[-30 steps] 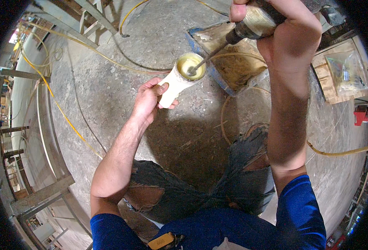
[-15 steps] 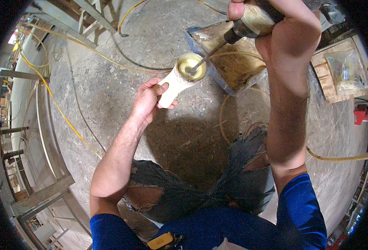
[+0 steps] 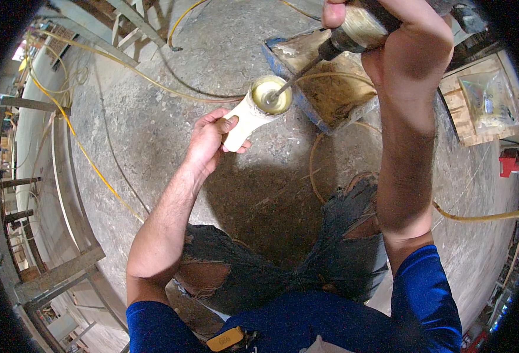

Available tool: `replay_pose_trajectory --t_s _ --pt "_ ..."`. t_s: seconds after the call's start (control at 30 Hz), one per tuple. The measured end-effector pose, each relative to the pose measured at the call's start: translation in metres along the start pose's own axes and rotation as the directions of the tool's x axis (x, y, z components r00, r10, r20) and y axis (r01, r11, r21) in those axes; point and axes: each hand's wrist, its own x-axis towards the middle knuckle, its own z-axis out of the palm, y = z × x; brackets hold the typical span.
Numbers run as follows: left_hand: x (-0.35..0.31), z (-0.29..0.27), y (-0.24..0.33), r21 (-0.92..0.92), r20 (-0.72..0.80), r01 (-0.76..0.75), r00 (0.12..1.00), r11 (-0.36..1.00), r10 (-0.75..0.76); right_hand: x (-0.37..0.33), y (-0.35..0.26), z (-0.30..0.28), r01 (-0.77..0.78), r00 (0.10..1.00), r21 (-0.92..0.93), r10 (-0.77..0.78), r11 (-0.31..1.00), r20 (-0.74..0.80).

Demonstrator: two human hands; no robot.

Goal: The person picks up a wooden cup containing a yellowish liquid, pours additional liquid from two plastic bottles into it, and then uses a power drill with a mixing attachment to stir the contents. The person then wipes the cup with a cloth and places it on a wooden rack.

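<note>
My left hand (image 3: 215, 136) is wrapped round a white cup (image 3: 242, 125), tilted with its mouth away from me. Pale yellow liquid (image 3: 266, 88) fills much of its inside. Up at the top right, my right hand (image 3: 409, 29) grips a power drill (image 3: 362, 28), partly cut off by the picture's upper edge. From the drill's dark chuck (image 3: 332, 48) a thin metal mixing rod (image 3: 300, 73) slants down to the left. Its tip dips into the cup's liquid.
Beyond the cup lies a stained, blue-edged tray or box (image 3: 336, 97) on the concrete floor (image 3: 153, 117). Yellow hoses (image 3: 89, 159) cross the floor. A metal frame (image 3: 59, 276) stands at left. On the right, a wooden board (image 3: 456, 106) bears a clear plastic bag (image 3: 489, 100), near a red object (image 3: 509, 163).
The mixing rod's tip has shifted slightly within the cup, and the liquid's surface looks different. My hands hold nearly the same places.
</note>
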Motion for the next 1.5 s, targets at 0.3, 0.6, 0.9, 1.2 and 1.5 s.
replay_pose_trajectory --t_s 0.3,0.6,0.9,1.2,1.5 --pt "0.0 -0.002 -0.001 -0.012 -0.017 0.001 1.0 1.0 -0.001 0.0 -0.001 -0.001 0.033 0.999 -0.048 -0.031 0.998 0.043" --pt "-0.001 0.001 0.001 0.001 -0.007 0.023 1.0 1.0 -0.023 -0.003 -0.003 0.007 0.005 1.0 -0.028 -0.005 1.0 -0.015" --pt "0.001 -0.001 -0.003 -0.056 0.023 0.056 0.998 0.997 -0.055 -0.001 -0.003 0.003 0.003 1.0 -0.005 -0.003 1.0 -0.004" --pt "0.001 -0.001 -0.002 -0.028 0.002 0.001 1.0 1.0 -0.001 -0.002 0.001 0.0 0.071 0.997 -0.065 -0.072 0.995 -0.026" --pt "0.0 0.0 -0.002 0.005 -0.021 -0.001 1.0 1.0 0.001 -0.006 -0.005 0.006 -0.044 0.998 -0.098 0.039 0.994 -0.058"
